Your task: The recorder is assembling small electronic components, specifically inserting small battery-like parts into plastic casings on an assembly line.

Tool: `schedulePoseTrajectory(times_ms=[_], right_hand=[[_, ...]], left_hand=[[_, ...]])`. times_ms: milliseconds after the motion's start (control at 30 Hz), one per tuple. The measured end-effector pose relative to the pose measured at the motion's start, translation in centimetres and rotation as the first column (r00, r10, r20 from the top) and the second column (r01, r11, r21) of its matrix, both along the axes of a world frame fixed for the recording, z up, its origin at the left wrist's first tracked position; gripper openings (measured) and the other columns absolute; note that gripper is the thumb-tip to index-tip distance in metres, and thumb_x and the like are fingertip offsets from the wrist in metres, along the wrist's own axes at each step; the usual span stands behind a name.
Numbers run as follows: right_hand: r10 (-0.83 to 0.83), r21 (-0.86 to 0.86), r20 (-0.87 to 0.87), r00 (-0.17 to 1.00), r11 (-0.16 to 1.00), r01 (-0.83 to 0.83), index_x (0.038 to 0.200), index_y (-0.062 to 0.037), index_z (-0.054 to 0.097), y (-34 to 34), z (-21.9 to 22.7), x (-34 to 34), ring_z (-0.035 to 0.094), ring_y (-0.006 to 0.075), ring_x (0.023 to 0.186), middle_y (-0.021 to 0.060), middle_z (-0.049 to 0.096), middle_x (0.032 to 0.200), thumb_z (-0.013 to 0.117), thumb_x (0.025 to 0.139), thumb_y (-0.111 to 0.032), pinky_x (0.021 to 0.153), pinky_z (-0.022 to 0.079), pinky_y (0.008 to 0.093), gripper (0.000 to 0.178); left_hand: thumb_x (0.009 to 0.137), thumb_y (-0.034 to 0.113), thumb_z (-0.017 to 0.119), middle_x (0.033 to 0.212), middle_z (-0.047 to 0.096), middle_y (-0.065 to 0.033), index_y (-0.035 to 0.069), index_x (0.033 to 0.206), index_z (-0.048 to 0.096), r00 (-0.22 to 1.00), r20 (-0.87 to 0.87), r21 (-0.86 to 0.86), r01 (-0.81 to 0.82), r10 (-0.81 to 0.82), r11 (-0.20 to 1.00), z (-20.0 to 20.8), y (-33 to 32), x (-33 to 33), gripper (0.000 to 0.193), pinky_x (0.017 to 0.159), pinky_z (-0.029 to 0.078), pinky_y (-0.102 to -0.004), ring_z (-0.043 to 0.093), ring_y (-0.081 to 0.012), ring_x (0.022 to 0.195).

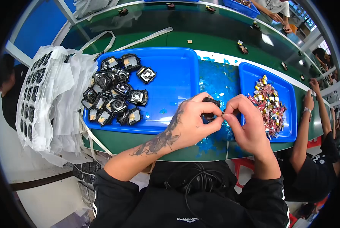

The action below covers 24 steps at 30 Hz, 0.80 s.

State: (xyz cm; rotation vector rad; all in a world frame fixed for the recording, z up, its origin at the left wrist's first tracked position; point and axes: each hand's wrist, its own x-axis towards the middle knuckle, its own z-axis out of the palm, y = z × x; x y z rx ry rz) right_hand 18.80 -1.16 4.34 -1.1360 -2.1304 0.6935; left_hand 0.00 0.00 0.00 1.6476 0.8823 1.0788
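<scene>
A worker's left hand is holding a black housing in curled fingers above a green workbench, while the right hand is forming a narrow pinch close against the left fingertips, its contents too small to tell. With the housing marking the dial's centre, a blue tray of black cases is sitting toward ten o'clock, a second blue tray of pink-and-yellow parts is lying near three, and white sheets are standing stacked at nine.
</scene>
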Motion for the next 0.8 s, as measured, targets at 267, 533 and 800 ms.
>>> schedulePoseTrajectory(times_ms=[267, 533, 800], right_hand=[[-0.05, -0.057, -0.102, 0.994, 0.997, 0.045, 0.091, 0.0, 0.057, 0.8, -0.6, 0.0, 0.061, 0.0206, 0.071, 0.0093, 0.06, 0.081, 0.066, 0.083, 0.003, 0.064, 0.049, 0.0308, 0.013], [-0.061, 0.117, 0.09, 0.994, 0.992, 0.051, 0.09, -0.0025, 0.053, -1.4, -0.9, -0.3, 0.06, 0.036, 0.072, 0.0141, 0.057, 0.083, 0.062, 0.081, 0.006, 0.062, 0.048, 0.0416, 0.015], [-0.022, -0.19, -0.344, 0.939, 0.981, -0.046, 0.111, -0.0039, 0.067, 0.4, -2.8, 0.9, 0.059, 0.0134, 0.092, 0.0069, 0.059, 0.102, 0.065, 0.084, 0.003, 0.071, 0.05, 0.0245, 0.028]], left_hand=[[0.077, 0.012, 0.071, 0.088, 0.061, -0.0095, 0.003, 0.084, 0.069, 0.998, -0.051, -0.014, 0.021, -0.022, 1.0, -0.1, 0.0, -0.5, 0.012, 0.059, 0.048, -0.0306, 0.062, -0.0198, 0.068], [0.078, 0.011, 0.071, 0.083, 0.063, -0.0103, 0.001, 0.082, 0.068, 0.999, -0.024, -0.107, -0.037, 0.035, 0.994, 0.4, 0.7, -0.6, 0.011, 0.067, 0.05, -0.0318, 0.062, -0.0199, 0.07], [0.084, 0.013, 0.071, 0.074, 0.061, 0.0002, 0.0, 0.085, 0.069, 0.972, 0.17, -0.326, 0.21, -0.161, 0.922, 0.0, 0.8, -0.9, 0.014, 0.061, 0.043, -0.0226, 0.052, -0.0047, 0.066]])
